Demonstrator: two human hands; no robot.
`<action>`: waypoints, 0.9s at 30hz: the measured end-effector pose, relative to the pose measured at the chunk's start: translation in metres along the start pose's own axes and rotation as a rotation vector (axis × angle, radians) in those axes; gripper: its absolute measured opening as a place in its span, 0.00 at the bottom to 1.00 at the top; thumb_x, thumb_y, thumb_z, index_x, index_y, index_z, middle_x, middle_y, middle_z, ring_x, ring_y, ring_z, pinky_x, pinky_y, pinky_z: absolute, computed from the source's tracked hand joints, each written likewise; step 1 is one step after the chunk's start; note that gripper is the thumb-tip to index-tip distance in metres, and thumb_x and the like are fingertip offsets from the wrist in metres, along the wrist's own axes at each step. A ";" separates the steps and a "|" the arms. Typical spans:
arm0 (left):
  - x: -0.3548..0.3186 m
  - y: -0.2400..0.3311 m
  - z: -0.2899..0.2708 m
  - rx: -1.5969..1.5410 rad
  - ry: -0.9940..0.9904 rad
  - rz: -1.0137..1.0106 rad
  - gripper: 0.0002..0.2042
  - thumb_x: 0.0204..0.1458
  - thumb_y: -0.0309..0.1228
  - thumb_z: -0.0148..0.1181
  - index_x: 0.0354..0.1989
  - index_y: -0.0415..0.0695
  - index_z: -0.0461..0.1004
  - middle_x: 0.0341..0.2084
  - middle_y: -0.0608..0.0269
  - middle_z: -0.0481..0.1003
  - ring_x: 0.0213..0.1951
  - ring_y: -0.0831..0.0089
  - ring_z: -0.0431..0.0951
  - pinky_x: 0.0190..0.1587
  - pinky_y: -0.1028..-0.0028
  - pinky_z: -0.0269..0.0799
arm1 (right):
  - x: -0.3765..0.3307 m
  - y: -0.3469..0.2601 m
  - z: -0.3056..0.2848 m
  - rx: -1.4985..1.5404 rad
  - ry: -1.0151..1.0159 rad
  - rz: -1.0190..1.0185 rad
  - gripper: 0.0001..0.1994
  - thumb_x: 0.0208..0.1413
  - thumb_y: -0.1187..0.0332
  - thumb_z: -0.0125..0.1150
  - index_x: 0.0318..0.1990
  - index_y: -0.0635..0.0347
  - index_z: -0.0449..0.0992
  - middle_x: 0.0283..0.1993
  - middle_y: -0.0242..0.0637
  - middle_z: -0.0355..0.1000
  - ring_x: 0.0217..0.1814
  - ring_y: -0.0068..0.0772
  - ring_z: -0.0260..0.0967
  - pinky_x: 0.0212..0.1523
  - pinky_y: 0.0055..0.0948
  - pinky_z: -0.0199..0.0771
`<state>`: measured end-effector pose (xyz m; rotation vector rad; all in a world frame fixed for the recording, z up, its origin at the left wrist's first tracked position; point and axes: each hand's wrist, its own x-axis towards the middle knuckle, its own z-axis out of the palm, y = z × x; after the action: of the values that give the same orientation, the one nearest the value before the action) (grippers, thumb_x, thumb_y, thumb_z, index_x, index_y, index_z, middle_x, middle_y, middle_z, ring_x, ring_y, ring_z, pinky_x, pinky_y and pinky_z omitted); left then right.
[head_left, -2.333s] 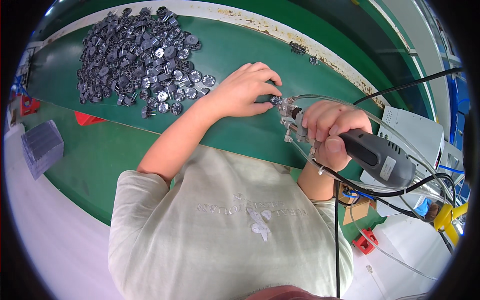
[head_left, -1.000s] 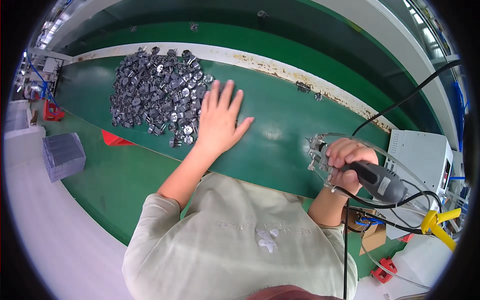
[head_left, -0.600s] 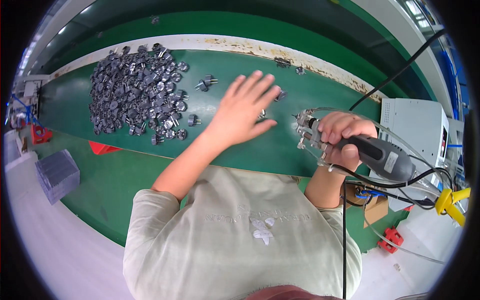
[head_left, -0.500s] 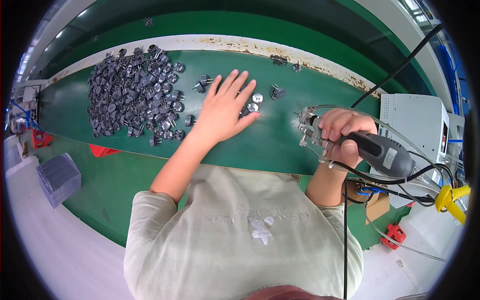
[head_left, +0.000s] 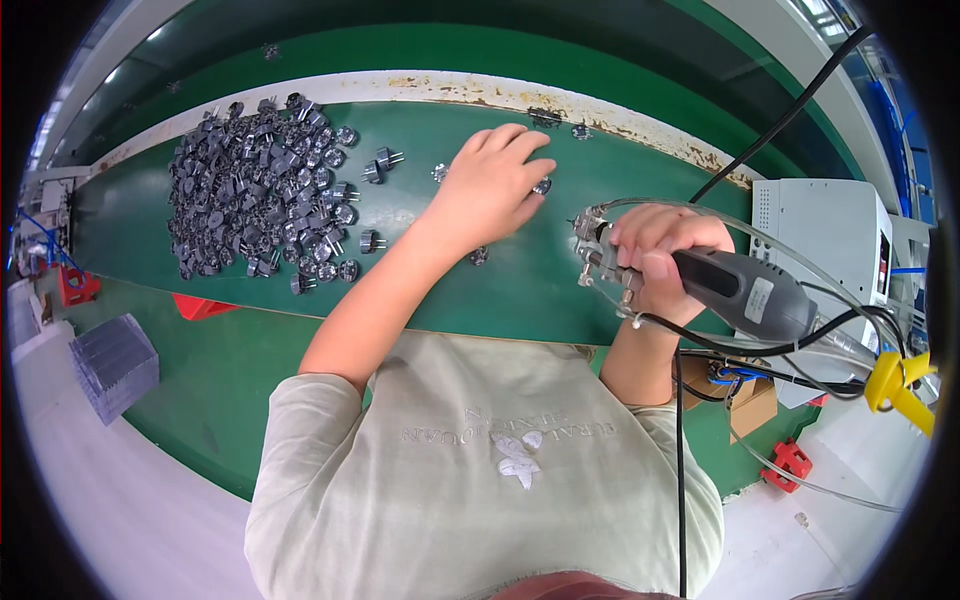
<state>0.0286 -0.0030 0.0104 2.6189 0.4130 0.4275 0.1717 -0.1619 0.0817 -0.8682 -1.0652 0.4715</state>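
Observation:
My left hand (head_left: 492, 185) is over the green bench with its fingers apart and bent. A small plug part (head_left: 542, 186) lies between the forefinger and thumb; whether they touch it I cannot tell. Loose parts lie around the hand: a small part (head_left: 440, 173) beside the wrist and another part (head_left: 479, 256) nearer me. My right hand (head_left: 665, 250) is wrapped round a grey electric screwdriver (head_left: 745, 290). Its metal nose (head_left: 598, 245), with clear tubes attached, points left above the bench.
A big pile of grey plug parts (head_left: 255, 190) covers the bench's left side, with single plugs (head_left: 380, 164) beside it. At right stand a white machine (head_left: 822, 240) and a cardboard box (head_left: 752, 408). A black cable (head_left: 785, 115) and yellow clamp (head_left: 898, 385) are there too.
My left hand has moved right and its fingers have bent round toward the plug part. Small parts formerly at its right now lie around its wrist. The right hand keeps the screwdriver.

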 end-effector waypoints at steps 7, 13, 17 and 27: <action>-0.007 -0.005 -0.001 -0.005 -0.095 0.100 0.17 0.49 0.30 0.70 0.49 0.45 0.84 0.67 0.57 0.71 0.73 0.55 0.62 0.73 0.53 0.58 | -0.009 -0.002 -0.020 0.062 0.007 -0.013 0.15 0.53 0.78 0.76 0.39 0.60 0.70 0.27 0.36 0.72 0.26 0.32 0.72 0.35 0.41 0.80; -0.012 0.004 0.000 -0.088 -0.072 0.138 0.18 0.42 0.39 0.76 0.41 0.45 0.84 0.69 0.57 0.70 0.75 0.54 0.60 0.75 0.47 0.54 | 0.000 -0.005 -0.011 0.143 -0.048 -0.004 0.13 0.56 0.77 0.73 0.38 0.62 0.70 0.26 0.37 0.72 0.25 0.33 0.71 0.32 0.40 0.79; -0.014 0.013 -0.002 -0.089 -0.072 0.141 0.19 0.39 0.44 0.78 0.35 0.44 0.83 0.68 0.58 0.70 0.75 0.55 0.61 0.75 0.46 0.54 | -0.003 -0.002 -0.009 0.088 -0.048 0.000 0.14 0.56 0.75 0.74 0.37 0.62 0.69 0.25 0.37 0.72 0.25 0.33 0.71 0.31 0.40 0.79; -0.014 0.011 0.008 0.010 -0.068 0.182 0.17 0.42 0.44 0.77 0.32 0.44 0.84 0.63 0.59 0.74 0.72 0.57 0.65 0.75 0.48 0.57 | -0.005 -0.016 -0.013 0.110 -0.003 0.042 0.18 0.57 0.66 0.78 0.36 0.61 0.69 0.24 0.39 0.72 0.22 0.34 0.70 0.30 0.41 0.78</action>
<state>0.0214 -0.0202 0.0054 2.6821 0.1551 0.3948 0.1796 -0.1799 0.0891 -0.7934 -1.0162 0.5614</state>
